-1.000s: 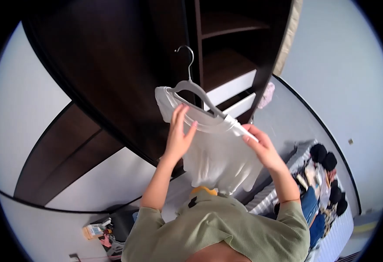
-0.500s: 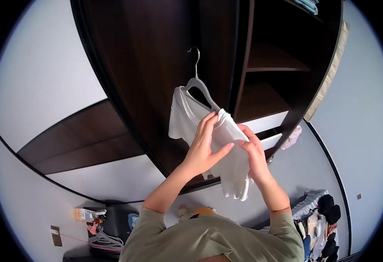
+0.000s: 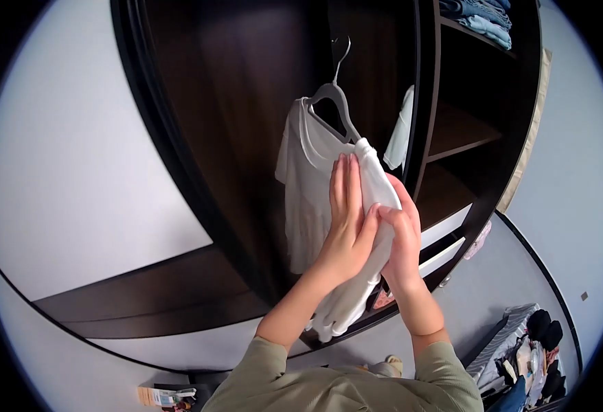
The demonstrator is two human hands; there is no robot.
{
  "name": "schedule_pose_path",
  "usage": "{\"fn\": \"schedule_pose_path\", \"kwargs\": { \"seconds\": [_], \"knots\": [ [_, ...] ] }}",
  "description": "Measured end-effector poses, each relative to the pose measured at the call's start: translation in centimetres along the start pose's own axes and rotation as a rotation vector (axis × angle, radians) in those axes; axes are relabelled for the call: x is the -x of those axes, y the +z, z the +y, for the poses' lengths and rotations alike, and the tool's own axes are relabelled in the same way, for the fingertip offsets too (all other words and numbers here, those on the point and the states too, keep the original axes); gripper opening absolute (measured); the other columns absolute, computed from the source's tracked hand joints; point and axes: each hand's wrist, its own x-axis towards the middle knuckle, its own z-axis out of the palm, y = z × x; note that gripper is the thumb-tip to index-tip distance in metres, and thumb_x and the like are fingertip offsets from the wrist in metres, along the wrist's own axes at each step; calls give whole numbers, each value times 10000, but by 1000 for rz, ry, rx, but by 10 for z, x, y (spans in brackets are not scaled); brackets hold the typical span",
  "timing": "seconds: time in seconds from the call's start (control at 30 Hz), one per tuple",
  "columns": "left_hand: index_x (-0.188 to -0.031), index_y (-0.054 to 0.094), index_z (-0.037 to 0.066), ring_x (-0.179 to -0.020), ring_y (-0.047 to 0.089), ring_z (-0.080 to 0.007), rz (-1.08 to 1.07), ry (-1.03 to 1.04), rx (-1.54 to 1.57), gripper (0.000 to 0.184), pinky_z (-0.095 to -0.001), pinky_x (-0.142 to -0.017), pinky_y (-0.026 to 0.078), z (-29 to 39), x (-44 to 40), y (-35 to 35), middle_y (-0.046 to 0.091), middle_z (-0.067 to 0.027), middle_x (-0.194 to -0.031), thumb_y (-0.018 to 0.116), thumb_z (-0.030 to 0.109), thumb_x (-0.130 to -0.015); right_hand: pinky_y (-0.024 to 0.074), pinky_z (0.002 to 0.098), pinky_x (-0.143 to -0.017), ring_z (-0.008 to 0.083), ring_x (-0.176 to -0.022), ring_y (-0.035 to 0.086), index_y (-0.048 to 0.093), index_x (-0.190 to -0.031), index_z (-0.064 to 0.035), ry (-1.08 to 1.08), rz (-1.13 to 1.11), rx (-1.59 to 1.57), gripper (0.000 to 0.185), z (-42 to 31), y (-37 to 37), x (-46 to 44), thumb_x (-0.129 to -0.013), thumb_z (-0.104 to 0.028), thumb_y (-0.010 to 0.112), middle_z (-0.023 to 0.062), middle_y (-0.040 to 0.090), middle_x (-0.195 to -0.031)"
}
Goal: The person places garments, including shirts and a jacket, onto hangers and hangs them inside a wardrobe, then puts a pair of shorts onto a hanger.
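Shirt of white cloth hangs on a grey hanger, whose metal hook stands uppermost; I cannot tell whether this hook rests on something. The shirt is in front of the dark wardrobe, with both hands at one of its shoulders. The left hand lies flat upon the front of it, the fingers straight and close together. The right hand holds the outer edge of the sleeve, with thumb in front and other fingers behind. As I judge, the step in hand is the smoothing of this shoulder and sleeve. From such a hold, a next move would call for a gentle pull, so that the neckline does not slip from the hanger.

At the right side of the wardrobe, folded jeans lie on the upper shelf, close to its front edge. Lower, near the right hand, a white drawer stands a little pulled out. A pale cloth shows above this hand; whether it is a reflection, I cannot tell. At the lower right, many clothes lie heaped beside a striped cover.
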Motion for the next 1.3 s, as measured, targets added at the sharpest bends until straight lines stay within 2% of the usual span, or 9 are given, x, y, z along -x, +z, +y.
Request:
{"fn": "schedule_pose_path", "kwargs": {
  "seconds": [0.13,0.27,0.57,0.63,0.73,0.77,0.87,1.13,1.3],
  "knots": [
    [-1406,13,-6,-1347,8,-405,38,29,-21,658,-485,-1081,93,-1,-23,6,-11,-241,-1451,387,145,-886,370,226,-859,107,-958,486,440,-1189,18,-106,-41,-52,412,-1,4,-39,-795,-100,429,71,525,-1072],
    [-1393,95,-29,-1339,106,-396,150,120,45,603,-450,-1082,134,-5,-60,12,104,-248,-1435,357,131,-875,385,197,-726,60,-803,452,434,-1155,17,-187,-114,-51,344,-15,6,-84,-832,-99,432,32,509,-930],
    [-1402,97,-8,-1362,84,-321,273,334,28,572,-392,-1098,113,-13,-155,30,94,-191,-1457,301,200,-909,376,200,-585,45,-657,427,440,-1099,14,-343,-234,-12,298,-57,-3,-183,-841,-133,420,1,488,-775],
    [-1408,80,11,-1362,74,-313,253,282,235,646,-398,-1101,94,-26,-181,28,81,-187,-1459,366,287,-899,377,209,-572,50,-643,430,455,-1067,14,-394,-232,39,288,-64,0,-203,-836,-152,415,-1,488,-740],
    [-1407,74,13,-1360,71,-317,209,418,341,786,-419,-1095,107,-20,-208,21,91,-194,-1451,499,356,-842,383,223,-559,64,-628,438,466,-1050,16,-463,-225,61,281,-69,5,-235,-837,-158,409,12,493,-726],
    [-1405,74,12,-1350,104,-326,208,429,321,961,-435,-1083,145,-17,-218,17,106,-207,-1436,657,381,-736,386,229,-553,71,-621,443,470,-1044,17,-430,-214,44,281,-76,9,-243,-838,-162,405,19,496,-719],
    [-1397,106,6,-1316,195,-324,212,496,201,1063,-423,-1056,229,-20,-251,9,191,-215,-1376,781,291,-627,389,246,-531,92,-604,449,470,-1040,26,-453,-227,-22,296,-83,18,-273,-832,-174,404,35,499,-709],
    [-1364,200,-15,-1297,243,-319,151,424,272,971,-394,-1038,264,-15,-324,-16,258,-229,-1356,765,267,-626,415,269,-519,128,-596,487,503,-1018,43,-577,-151,2,295,-94,35,-373,-826,-165,423,63,530,-723],
    [-1389,207,33,-1288,291,-286,187,344,198,925,-359,-1047,251,-18,-358,-22,281,-205,-1379,713,310,-666,404,288,-511,145,-565,476,514,-790,28,-559,-252,-9,199,-105,39,-418,-801,-137,401,67,525,-670]
  ]
}}
